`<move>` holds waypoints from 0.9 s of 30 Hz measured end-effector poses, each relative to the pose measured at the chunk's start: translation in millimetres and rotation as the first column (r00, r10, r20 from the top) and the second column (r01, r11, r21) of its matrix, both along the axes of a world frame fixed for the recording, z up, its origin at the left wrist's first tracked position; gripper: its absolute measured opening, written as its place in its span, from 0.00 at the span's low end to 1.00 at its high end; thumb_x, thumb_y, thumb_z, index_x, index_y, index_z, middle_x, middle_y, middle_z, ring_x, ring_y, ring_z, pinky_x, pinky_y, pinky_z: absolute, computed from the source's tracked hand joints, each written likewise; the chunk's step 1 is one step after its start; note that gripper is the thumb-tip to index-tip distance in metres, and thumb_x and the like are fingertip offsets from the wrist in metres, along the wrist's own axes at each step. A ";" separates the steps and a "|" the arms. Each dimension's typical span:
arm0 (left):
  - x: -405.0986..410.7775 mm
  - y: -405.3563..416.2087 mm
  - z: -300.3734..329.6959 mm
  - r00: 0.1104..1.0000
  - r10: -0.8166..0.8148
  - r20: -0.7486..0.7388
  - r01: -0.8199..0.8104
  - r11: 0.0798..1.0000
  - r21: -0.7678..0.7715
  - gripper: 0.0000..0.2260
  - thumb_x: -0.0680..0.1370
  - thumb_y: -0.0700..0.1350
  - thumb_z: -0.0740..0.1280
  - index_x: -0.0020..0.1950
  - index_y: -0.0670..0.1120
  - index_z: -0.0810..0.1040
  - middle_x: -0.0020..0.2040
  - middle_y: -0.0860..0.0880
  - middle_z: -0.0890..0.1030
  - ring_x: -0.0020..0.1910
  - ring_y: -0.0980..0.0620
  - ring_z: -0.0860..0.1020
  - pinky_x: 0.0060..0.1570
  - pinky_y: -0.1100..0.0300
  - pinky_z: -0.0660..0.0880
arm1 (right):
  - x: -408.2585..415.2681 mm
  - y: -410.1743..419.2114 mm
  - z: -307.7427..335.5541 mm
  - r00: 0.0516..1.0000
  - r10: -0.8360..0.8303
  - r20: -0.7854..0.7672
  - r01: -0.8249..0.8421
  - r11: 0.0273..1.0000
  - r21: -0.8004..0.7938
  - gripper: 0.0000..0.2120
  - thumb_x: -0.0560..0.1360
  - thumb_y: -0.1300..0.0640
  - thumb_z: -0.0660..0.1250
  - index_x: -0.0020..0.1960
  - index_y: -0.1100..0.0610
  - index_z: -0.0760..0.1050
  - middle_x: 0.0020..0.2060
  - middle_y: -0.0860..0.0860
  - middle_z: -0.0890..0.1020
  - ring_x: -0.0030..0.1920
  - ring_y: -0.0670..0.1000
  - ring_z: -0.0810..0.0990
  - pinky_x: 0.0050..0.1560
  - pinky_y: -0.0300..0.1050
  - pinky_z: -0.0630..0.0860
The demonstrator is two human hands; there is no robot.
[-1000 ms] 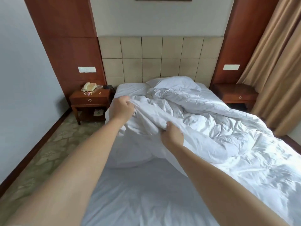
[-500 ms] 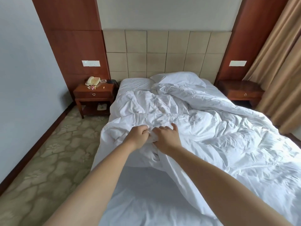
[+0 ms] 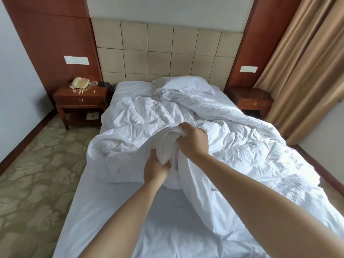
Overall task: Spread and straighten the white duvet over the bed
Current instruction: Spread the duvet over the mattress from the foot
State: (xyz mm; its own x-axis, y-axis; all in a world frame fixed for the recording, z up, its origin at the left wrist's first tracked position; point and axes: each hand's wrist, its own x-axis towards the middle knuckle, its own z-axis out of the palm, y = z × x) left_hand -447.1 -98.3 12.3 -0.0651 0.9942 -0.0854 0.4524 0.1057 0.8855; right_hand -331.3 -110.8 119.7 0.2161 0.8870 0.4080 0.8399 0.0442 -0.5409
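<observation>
Hands both on the crumpled white duvet [image 3: 214, 146], bunched across the middle and right of the white-sheeted bed [image 3: 104, 211]. Left hand [image 3: 155, 169] grips a thick rolled fold from below, fingers clamped on the cloth; right hand [image 3: 192, 141] clutches the same fold from above, fingers curled tight. Near-left sheet lies bare. White pillow [image 3: 186, 83] sits against the beige padded headboard [image 3: 163, 51].

Both my arms reach fwd, bare, forearms converging toward the middle. My left hand [image 3: 156, 169] sits lower & nearer, fingers curled up into a bunched fold of the duvet [image 3: 242, 146], gripping from below. My right hand [image 3: 192, 141] is higher & further out, knuckles up, fingers clenched over the top of the same bunch. Hands near, not touching.
</observation>
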 end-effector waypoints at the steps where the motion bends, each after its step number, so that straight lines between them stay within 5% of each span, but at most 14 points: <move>1: 5.6 1.1 -5.6 1.000 0.010 0.003 -0.010 0.999 -0.037 0.14 0.72 0.45 0.67 0.56 0.51 0.69 0.43 0.51 0.79 0.44 0.45 0.79 0.43 0.52 0.78 | 3.1 1.0 0.5 1.000 -0.010 -0.011 0.010 1.000 0.011 0.18 0.63 0.59 0.60 0.50 0.52 0.79 0.41 0.52 0.84 0.45 0.59 0.78 0.51 0.44 0.66; 4: 9.1 5.8 -15.7 0.999 0.052 -0.008 -0.053 0.995 -0.088 0.11 0.73 0.39 0.63 0.55 0.45 0.74 0.45 0.45 0.80 0.47 0.41 0.79 0.43 0.53 0.76 | 12.6 4.2 -4.4 1.000 -0.017 0.015 0.017 1.000 0.021 0.17 0.65 0.62 0.66 0.53 0.52 0.79 0.42 0.52 0.84 0.47 0.58 0.78 0.54 0.44 0.64; 7: -10.9 20.9 -9.0 0.956 -0.040 -0.291 0.024 0.998 -0.057 0.12 0.74 0.39 0.61 0.57 0.46 0.76 0.52 0.44 0.81 0.53 0.41 0.78 0.46 0.55 0.73 | 38.3 8.5 -19.9 0.985 -0.001 0.171 0.015 0.997 -0.078 0.16 0.67 0.59 0.68 0.55 0.52 0.76 0.47 0.51 0.83 0.52 0.55 0.77 0.63 0.47 0.62; 11: -41.0 45.1 47.9 0.721 0.047 -0.691 0.092 0.982 0.163 0.12 0.76 0.36 0.57 0.58 0.44 0.71 0.51 0.42 0.80 0.51 0.40 0.78 0.42 0.54 0.71 | 53.3 16.4 -43.3 0.938 0.000 0.346 0.134 0.922 -0.364 0.16 0.72 0.54 0.64 0.59 0.51 0.69 0.53 0.51 0.78 0.56 0.56 0.77 0.63 0.53 0.62; 14: -55.0 66.8 129.1 0.616 0.141 -0.775 0.169 0.937 0.305 0.06 0.78 0.37 0.57 0.53 0.42 0.71 0.43 0.43 0.78 0.42 0.45 0.78 0.33 0.60 0.67 | 21.3 20.9 -40.4 0.964 0.033 0.264 0.088 0.898 -0.431 0.24 0.73 0.50 0.67 0.66 0.49 0.63 0.59 0.53 0.74 0.60 0.57 0.74 0.63 0.54 0.64; 18: -92.4 84.0 233.7 0.409 0.371 -0.834 0.346 0.783 0.517 0.08 0.75 0.33 0.61 0.54 0.39 0.71 0.37 0.40 0.73 0.36 0.42 0.71 0.33 0.55 0.63 | -35.6 23.1 -1.4 0.997 0.080 0.008 -0.076 0.972 -0.222 0.35 0.67 0.42 0.72 0.68 0.47 0.58 0.62 0.52 0.70 0.63 0.55 0.70 0.63 0.51 0.64; 20: -105.9 81.4 252.1 0.462 0.401 -0.791 0.347 0.739 0.577 0.04 0.75 0.33 0.60 0.46 0.41 0.72 0.36 0.39 0.71 0.36 0.44 0.68 0.35 0.54 0.63 | -58.3 25.8 19.1 0.994 0.083 -0.069 -0.087 0.994 -0.063 0.43 0.66 0.40 0.72 0.73 0.46 0.53 0.67 0.52 0.66 0.67 0.54 0.66 0.66 0.50 0.63; 22: -112.4 72.3 245.3 0.470 0.400 -0.787 0.434 0.672 0.600 0.10 0.69 0.28 0.63 0.47 0.38 0.73 0.32 0.38 0.72 0.31 0.43 0.70 0.30 0.55 0.63 | -74.3 28.9 33.8 0.995 0.078 -0.060 -0.075 0.996 0.052 0.45 0.67 0.40 0.72 0.76 0.45 0.50 0.71 0.52 0.61 0.70 0.54 0.62 0.69 0.50 0.61; 25: -120.4 61.4 209.6 0.540 0.277 -0.795 0.449 0.704 0.550 0.15 0.69 0.26 0.60 0.53 0.37 0.72 0.42 0.37 0.77 0.38 0.38 0.76 0.30 0.52 0.66 | -88.5 34.7 38.7 0.986 0.128 0.102 -0.136 0.988 0.075 0.33 0.71 0.42 0.67 0.72 0.46 0.60 0.67 0.51 0.69 0.66 0.55 0.68 0.64 0.51 0.63; 27: -122.0 55.3 177.7 0.650 0.199 -0.733 0.339 0.788 0.514 0.17 0.71 0.30 0.60 0.59 0.39 0.71 0.55 0.40 0.75 0.44 0.37 0.76 0.34 0.50 0.67 | -91.9 37.0 29.5 0.965 0.193 0.175 -0.177 0.979 -0.104 0.20 0.75 0.42 0.62 0.63 0.50 0.68 0.57 0.51 0.77 0.58 0.57 0.75 0.57 0.52 0.66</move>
